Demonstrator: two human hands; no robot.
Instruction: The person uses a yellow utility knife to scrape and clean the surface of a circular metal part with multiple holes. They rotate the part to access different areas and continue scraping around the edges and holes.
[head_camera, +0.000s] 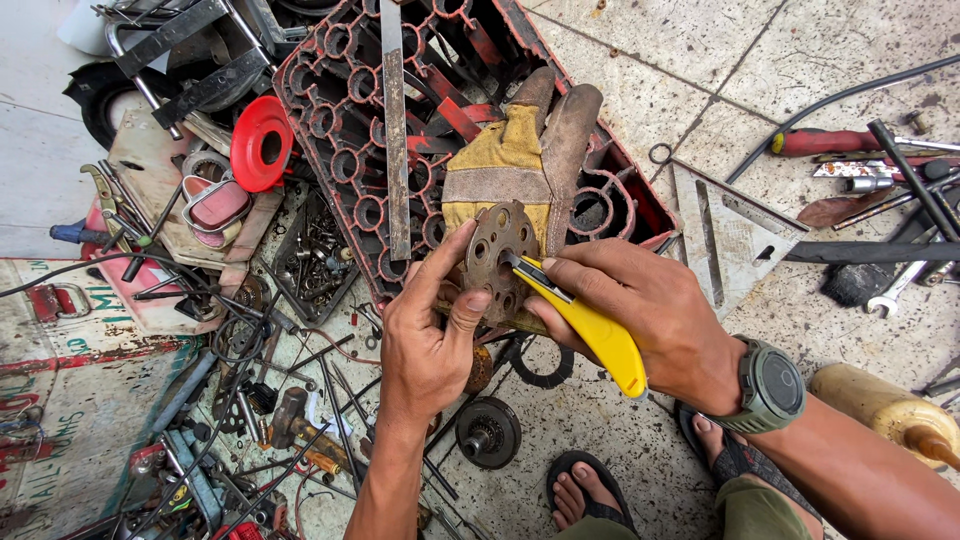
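Head view | left hand (430, 335) grips perforated disc (497, 262) | right hand (640, 305) grips yellow knife (590, 325), blade tip hidden

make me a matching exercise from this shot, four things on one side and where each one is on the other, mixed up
Things:
1. round perforated metal disc
2. yellow utility knife
3. tan and yellow work glove
4. red round plastic funnel

Places:
A. lying on the red plastic crate
B. held in the left hand
C. to the left of the crate, on the clutter
D. held in the right hand, tip on the disc

Pairs: 1-B, 2-D, 3-A, 4-C
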